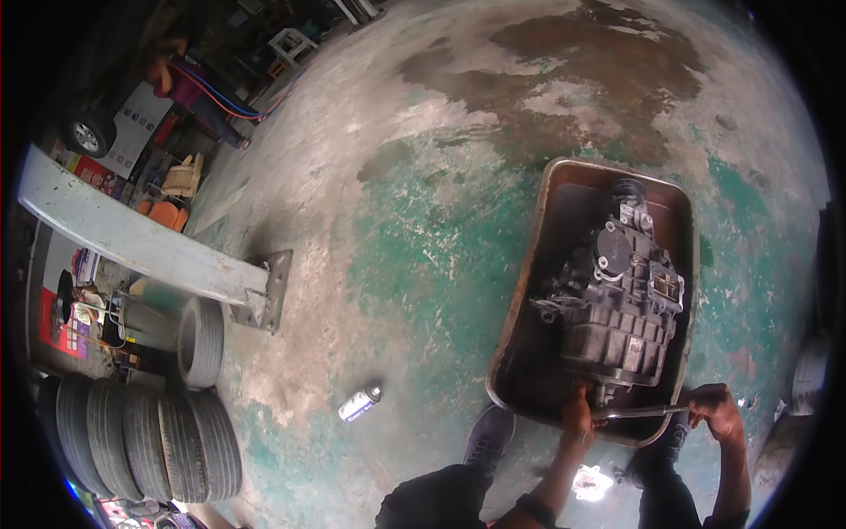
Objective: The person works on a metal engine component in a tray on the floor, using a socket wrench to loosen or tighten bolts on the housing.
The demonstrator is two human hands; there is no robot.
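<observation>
one metal bar (643, 411) over the tray (579, 198)
right hand (716, 411) grips its right end, bent inward; left hand (578, 415) meets the left end, finger closure unclear.

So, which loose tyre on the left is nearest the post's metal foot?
The lone tyre beside the metal foot; the others form a row farther off.

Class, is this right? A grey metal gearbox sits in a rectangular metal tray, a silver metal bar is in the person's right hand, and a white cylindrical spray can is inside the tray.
The spray can is not inside the tray: the head view shows it on the worn green floor, left of the tray. The gearbox, bar and right hand are described correctly.
</observation>
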